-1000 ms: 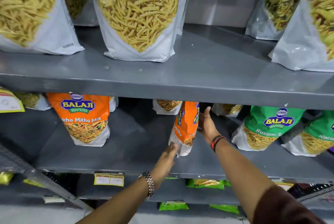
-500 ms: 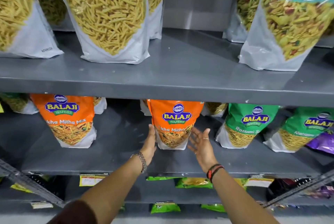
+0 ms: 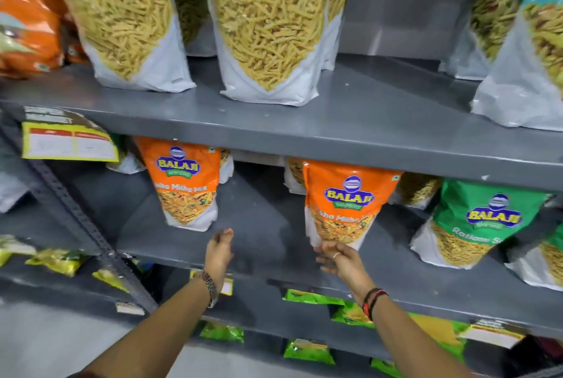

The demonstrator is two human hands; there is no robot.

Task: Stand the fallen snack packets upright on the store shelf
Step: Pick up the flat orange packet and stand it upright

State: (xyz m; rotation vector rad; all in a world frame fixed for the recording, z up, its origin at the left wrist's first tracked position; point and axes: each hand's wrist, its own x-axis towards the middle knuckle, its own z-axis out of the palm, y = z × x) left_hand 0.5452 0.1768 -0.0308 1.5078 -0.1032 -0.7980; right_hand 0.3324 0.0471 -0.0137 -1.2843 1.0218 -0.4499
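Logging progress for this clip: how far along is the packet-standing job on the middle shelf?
Done: the orange packet by the right hand stands upright, as does the other orange packet. In hand: nothing; the left hand is empty, and the right is open at that packet's base. Left: the green packet leans back, possibly needing straightening.

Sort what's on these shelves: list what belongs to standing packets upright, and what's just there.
Job:
orange Balaji mix packet by the right hand
right hand
left hand
grey metal middle shelf

Just there:
large green Ratlami Sev bags on top shelf
yellow price tag
small green sachets below
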